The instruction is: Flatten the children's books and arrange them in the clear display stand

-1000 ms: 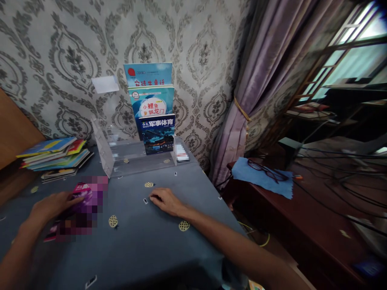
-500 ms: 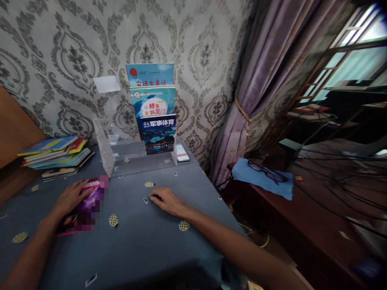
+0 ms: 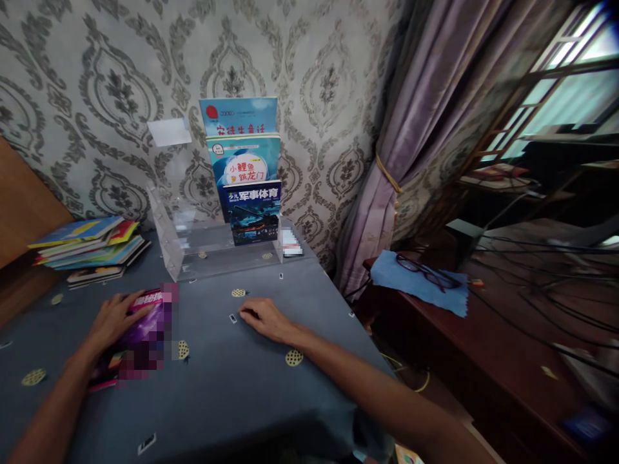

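My left hand (image 3: 113,319) lies flat with its fingers spread on a purple and pink book (image 3: 140,335) that rests on the blue-grey tablecloth (image 3: 232,386). My right hand (image 3: 265,319) rests palm down on the cloth to the right, fingers loosely curled and holding nothing. Behind both hands stands a clear acrylic rack (image 3: 193,248) with three books upright in its tiers: a dark one (image 3: 254,211) in front and two light blue ones (image 3: 242,158) behind it.
A stack of thin colourful books (image 3: 89,248) lies at the back left. Patterned wallpaper backs the table. To the right are a purple curtain (image 3: 411,142), a dark wooden desk with glasses (image 3: 428,272) on a blue cloth (image 3: 420,283), and cables.
My left hand has slid the purple book to the right, toward the middle of the table, and now lies flat on its cover. My right hand has stayed put.
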{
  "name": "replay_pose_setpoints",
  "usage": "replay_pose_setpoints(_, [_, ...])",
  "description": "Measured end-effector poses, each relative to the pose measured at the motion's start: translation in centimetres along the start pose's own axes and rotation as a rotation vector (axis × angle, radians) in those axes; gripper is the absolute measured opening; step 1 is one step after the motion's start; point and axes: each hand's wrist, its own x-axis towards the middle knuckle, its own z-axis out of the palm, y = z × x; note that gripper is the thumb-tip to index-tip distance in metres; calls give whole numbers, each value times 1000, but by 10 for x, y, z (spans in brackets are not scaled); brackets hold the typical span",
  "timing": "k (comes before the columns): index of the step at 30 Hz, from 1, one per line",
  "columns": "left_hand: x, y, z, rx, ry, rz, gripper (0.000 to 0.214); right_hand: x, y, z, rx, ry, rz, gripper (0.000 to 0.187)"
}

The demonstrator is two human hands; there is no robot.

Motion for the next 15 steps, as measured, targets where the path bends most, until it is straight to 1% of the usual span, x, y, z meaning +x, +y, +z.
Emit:
replay_pose_setpoints(2, [-4, 0, 6, -18, 13, 11, 60, 0, 1, 0, -1, 1, -3, 14])
replay_pose_setpoints(7, [-10, 6, 17, -99, 123, -34, 62, -1, -1, -1, 4, -2, -6, 15])
replay_pose_setpoints(15, [-10, 18, 19, -217, 154, -11, 60, -2, -2, -2, -6, -4, -20, 14])
